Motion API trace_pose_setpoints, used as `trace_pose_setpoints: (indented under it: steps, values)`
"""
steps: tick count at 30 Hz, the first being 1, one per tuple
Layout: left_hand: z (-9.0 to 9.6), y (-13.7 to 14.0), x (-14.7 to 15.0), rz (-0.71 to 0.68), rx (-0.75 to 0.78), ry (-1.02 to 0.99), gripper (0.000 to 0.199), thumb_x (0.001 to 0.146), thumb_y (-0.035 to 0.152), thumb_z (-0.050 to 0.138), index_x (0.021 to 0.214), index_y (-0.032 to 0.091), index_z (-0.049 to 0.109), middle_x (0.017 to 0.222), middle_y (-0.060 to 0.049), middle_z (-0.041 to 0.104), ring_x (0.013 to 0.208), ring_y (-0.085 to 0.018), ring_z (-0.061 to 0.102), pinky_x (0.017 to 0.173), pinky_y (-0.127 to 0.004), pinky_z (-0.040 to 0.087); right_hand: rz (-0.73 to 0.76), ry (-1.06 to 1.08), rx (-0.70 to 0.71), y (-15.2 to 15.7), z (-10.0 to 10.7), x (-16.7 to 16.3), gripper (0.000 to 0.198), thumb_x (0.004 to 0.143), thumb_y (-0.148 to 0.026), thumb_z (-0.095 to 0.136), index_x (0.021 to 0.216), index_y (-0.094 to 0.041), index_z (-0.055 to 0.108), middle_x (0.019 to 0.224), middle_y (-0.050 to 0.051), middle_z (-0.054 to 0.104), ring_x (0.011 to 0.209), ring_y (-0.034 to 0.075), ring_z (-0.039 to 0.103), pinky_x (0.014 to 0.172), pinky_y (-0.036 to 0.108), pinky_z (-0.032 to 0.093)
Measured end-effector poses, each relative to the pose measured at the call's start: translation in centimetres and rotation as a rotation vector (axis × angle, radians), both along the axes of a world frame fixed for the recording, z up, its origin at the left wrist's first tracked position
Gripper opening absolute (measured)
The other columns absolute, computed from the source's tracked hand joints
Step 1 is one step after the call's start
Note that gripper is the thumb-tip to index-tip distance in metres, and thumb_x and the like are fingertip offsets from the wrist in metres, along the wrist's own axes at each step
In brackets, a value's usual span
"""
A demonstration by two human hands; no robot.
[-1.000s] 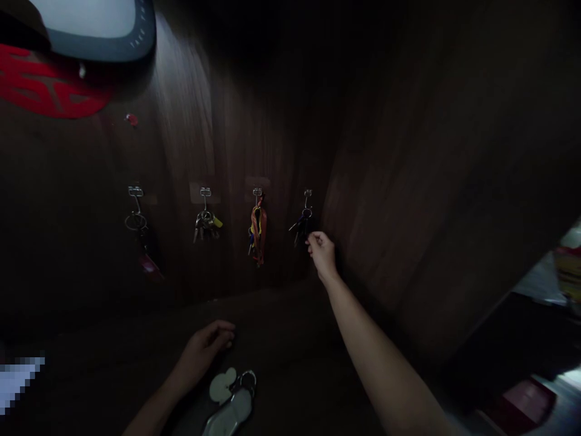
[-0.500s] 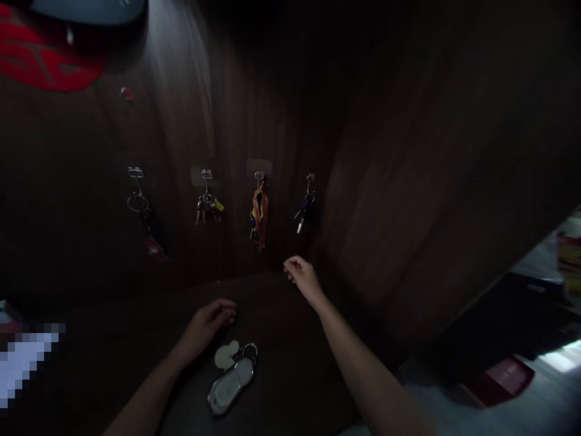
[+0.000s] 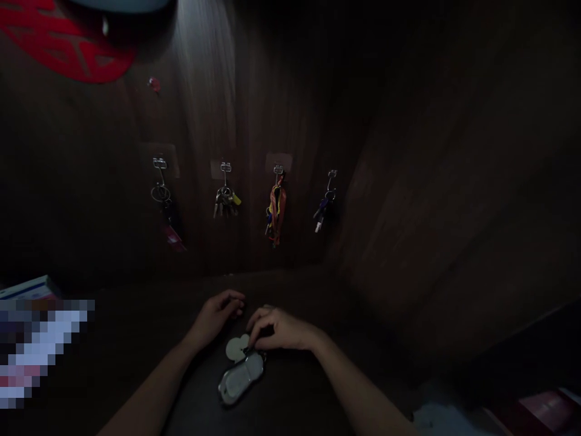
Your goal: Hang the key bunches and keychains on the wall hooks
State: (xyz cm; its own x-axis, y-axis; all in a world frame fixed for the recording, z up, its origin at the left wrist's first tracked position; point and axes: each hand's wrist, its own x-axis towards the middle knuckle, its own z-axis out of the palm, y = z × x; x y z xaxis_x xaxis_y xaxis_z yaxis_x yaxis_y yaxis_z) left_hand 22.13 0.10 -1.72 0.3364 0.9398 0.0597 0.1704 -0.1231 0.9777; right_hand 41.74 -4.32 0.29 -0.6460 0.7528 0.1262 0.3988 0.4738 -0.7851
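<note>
On the dark wooden shelf lies a silver-grey key fob (image 3: 241, 380) with a dark edge. A pale, rounded, flat tag (image 3: 236, 349) sits beside its upper end. My right hand (image 3: 275, 329) has come down over that end, its thumb and fingertips pinched at the key ring, which they mostly cover. My left hand (image 3: 221, 313) rests on the shelf just behind and to the left of the tag. Its fingers are loosely bent and apart from the thumb, and I see nothing in them.
Along the back panel hang a ring with a dark and red tag (image 3: 173, 237), a bunch of keys (image 3: 226, 202), keys on an orange lanyard (image 3: 278, 212) and a small key set (image 3: 323, 212). Boxes (image 3: 34, 289) stand at the left. A side panel (image 3: 408, 230) rises at the right.
My right hand has moved from below the hanging keys down and left to the fob's ring. The left hand stays by the tag. The view has shifted, so the hooks appear farther right.
</note>
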Motion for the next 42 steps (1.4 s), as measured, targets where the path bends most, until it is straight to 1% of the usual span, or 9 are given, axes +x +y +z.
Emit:
trace_pose_setpoints:
  steps: [4, 11, 17, 23, 27, 34, 36, 39, 42]
  values:
    - [-0.2, 0.2, 0.0, -0.008, 0.009, -0.003, 0.029, 0.072, 0.041, 0.056, 0.086, 0.017, 0.063, 0.077, -0.002, 0.066, 0.067, -0.015, 0.060, 0.064, -0.027, 0.047, -0.092, -0.130, 0.092, 0.3, -0.6, -0.2, 0.013, 0.069, -0.020, 0.071, 0.080, -0.027, 0.069, 0.104, -0.002, 0.059, 0.101, 0.015, 0.051, 0.091, 0.028, 0.037]
    - [0.2, -0.2, 0.2, -0.024, 0.013, 0.037, 0.027, 0.075, 0.040, 0.054, 0.088, 0.018, 0.064, 0.079, -0.002, 0.067, 0.071, -0.017, 0.062, 0.065, -0.027, 0.046, -0.425, -0.268, 0.260, 1.0, -0.9, -0.2, 0.005, 0.078, -0.022, 0.063, 0.083, -0.022, 0.064, 0.094, 0.002, 0.058, 0.093, 0.016, 0.051, 0.082, 0.028, 0.039]
    - [0.4, -0.7, 0.3, -0.086, 0.242, 0.207, 0.023, 0.080, 0.033, 0.050, 0.094, 0.023, 0.064, 0.091, -0.003, 0.067, 0.084, -0.018, 0.060, 0.075, -0.028, 0.045, -0.580, -0.327, 0.292, 1.5, -1.7, -0.9, 0.003, 0.081, -0.024, 0.059, 0.079, -0.021, 0.060, 0.090, 0.003, 0.057, 0.091, 0.017, 0.051, 0.078, 0.028, 0.040]
    - [-0.8, -0.4, 0.3, -0.148, 0.420, 0.274, 0.025, 0.076, 0.024, 0.058, 0.100, 0.026, 0.064, 0.105, -0.004, 0.063, 0.102, -0.021, 0.055, 0.092, -0.033, 0.041, -0.614, -0.295, 0.262, 1.6, -1.5, -0.8, 0.017, 0.088, -0.028, 0.047, 0.081, -0.021, 0.061, 0.090, 0.004, 0.057, 0.091, 0.017, 0.052, 0.078, 0.029, 0.040]
    - [-1.0, -0.1, 0.0, -0.118, 0.451, 0.343, 0.028, 0.077, 0.025, 0.057, 0.105, 0.026, 0.062, 0.108, -0.005, 0.063, 0.105, -0.023, 0.053, 0.093, -0.036, 0.039, -0.551, -0.278, 0.237, 1.4, -1.4, -0.6, 0.008, 0.076, -0.024, 0.062, 0.084, -0.022, 0.062, 0.093, 0.002, 0.057, 0.093, 0.018, 0.051, 0.079, 0.028, 0.040]
    - [-0.3, -0.5, 0.2, -0.112, 0.465, 0.361, 0.029, 0.074, 0.015, 0.056, 0.101, 0.025, 0.063, 0.103, -0.004, 0.065, 0.102, -0.022, 0.053, 0.090, -0.034, 0.039, -0.593, -0.297, 0.235, 1.5, -1.7, -1.1, 0.012, 0.068, -0.011, 0.058, 0.074, -0.021, 0.059, 0.089, 0.002, 0.058, 0.088, 0.018, 0.053, 0.075, 0.028, 0.041]
    - [-0.2, -0.5, 0.2, -0.101, 0.465, 0.368, 0.028, 0.072, 0.014, 0.056, 0.097, 0.024, 0.063, 0.098, -0.003, 0.065, 0.097, -0.021, 0.054, 0.086, -0.033, 0.040, -0.609, -0.228, 0.191, 1.7, -1.9, -1.2, 0.012, 0.070, -0.011, 0.055, 0.077, -0.021, 0.059, 0.080, 0.001, 0.060, 0.077, 0.015, 0.055, 0.068, 0.025, 0.041]
    - [0.0, -0.7, 0.2, -0.087, 0.435, 0.385, 0.025, 0.071, 0.014, 0.055, 0.092, 0.024, 0.063, 0.088, -0.002, 0.064, 0.087, -0.020, 0.056, 0.079, -0.030, 0.043, -0.608, -0.024, 0.099, 2.0, -2.0, -1.2, 0.008, 0.074, -0.015, 0.054, 0.080, -0.020, 0.058, 0.068, -0.002, 0.060, 0.061, 0.012, 0.055, 0.057, 0.022, 0.040]
    - [0.5, -1.0, 0.4, -0.079, 0.389, 0.364, 0.021, 0.075, 0.018, 0.051, 0.091, 0.023, 0.063, 0.084, -0.001, 0.064, 0.082, -0.019, 0.057, 0.076, -0.029, 0.043, -0.589, 0.182, 0.064, 2.1, -1.8, -1.3, 0.007, 0.076, -0.019, 0.055, 0.082, -0.020, 0.057, 0.070, -0.002, 0.061, 0.062, 0.011, 0.056, 0.056, 0.021, 0.040]
